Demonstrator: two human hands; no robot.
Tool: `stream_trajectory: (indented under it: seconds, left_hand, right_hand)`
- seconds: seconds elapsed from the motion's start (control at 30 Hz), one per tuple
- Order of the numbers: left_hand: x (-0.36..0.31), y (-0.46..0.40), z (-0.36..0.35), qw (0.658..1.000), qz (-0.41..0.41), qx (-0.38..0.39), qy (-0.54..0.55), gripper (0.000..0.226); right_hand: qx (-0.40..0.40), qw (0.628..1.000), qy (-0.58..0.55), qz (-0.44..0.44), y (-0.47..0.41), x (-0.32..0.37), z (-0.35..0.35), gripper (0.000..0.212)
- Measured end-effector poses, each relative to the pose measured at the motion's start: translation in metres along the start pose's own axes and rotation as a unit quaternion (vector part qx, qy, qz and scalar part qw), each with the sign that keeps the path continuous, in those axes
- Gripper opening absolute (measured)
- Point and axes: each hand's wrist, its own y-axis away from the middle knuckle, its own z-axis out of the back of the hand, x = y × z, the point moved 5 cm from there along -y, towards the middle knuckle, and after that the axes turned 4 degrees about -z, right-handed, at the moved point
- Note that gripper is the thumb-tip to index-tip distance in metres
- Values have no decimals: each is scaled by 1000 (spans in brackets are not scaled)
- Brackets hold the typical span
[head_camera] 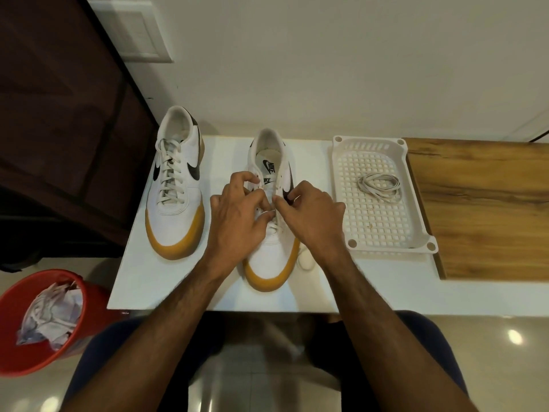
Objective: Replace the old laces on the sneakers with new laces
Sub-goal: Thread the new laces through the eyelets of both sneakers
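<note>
Partly hidden under both hands, the right sneaker (pixel 271 233) stands on the white table (pixel 225 292) with its toe near and its heel far; its lacing area is mostly covered, so how far it is laced cannot be made out. The left hand (pixel 237 215) has its fingers curled over the eyelets and pinches a thin white lace (pixel 264 214), of which only a short loop shows between the two hands. The right hand (pixel 309 215) is curled too, its fingertips (pixel 279 200) pinching at the same spot, though what exactly they hold is hard to tell. A small white object (pixel 305 257) just right of the toe is half hidden by the right wrist.

Left of it, well apart, the left sneaker (pixel 176 185) is fully laced. To the right, the white perforated tray (pixel 383 236) holds one coiled lace bundle (pixel 378 187) near its far end. On the floor at near left, the red bin (pixel 17 316), cut off by the frame edge, holds crumpled plastic and white laces.
</note>
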Motion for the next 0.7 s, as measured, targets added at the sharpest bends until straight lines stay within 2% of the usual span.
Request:
stream_trajectory:
  seconds: [0.07,0.13,0.17,0.23,0.27,0.3,0.33,0.37,0.4,0.47,0.57,0.7]
  left_hand:
    - [0,0,1,998,2,-11,55,14]
    - [12,-1,3,986,46,-26,158,12]
    - [22,-2,4,967,83,-31,239,12]
    - [42,-1,1,903,167,-24,396,14]
    - [48,-1,-1,884,193,-13,425,16]
    - [49,0,-2,886,198,0,419,15]
    - [46,0,1,908,176,6,379,11]
    - [39,-1,5,937,128,3,325,5]
    - [27,-1,9,963,65,0,263,7]
    - [7,-2,8,988,-35,1,149,24]
    - [-4,-2,3,997,-74,11,6,37]
    - [2,0,-4,996,-76,6,-39,26]
  right_hand:
    - [-11,1000,-1,7,2,3,3,28]
    - [-17,1000,4,13,4,5,4,24]
    - [-16,1000,-1,10,3,5,5,22]
    - [-1,1000,-31,-2,2,2,6,18]
    - [10,999,-45,-5,0,1,6,16]
    - [19,998,-55,-4,0,1,6,15]
    - [26,998,-63,-1,0,1,5,14]
    - [28,997,-70,2,-1,2,6,14]
    - [33,997,-75,2,-1,2,5,13]
    - [48,995,-89,-2,-3,1,5,10]
    - [63,992,-110,-11,-5,0,5,10]
    - [72,991,-111,-18,-5,0,1,10]
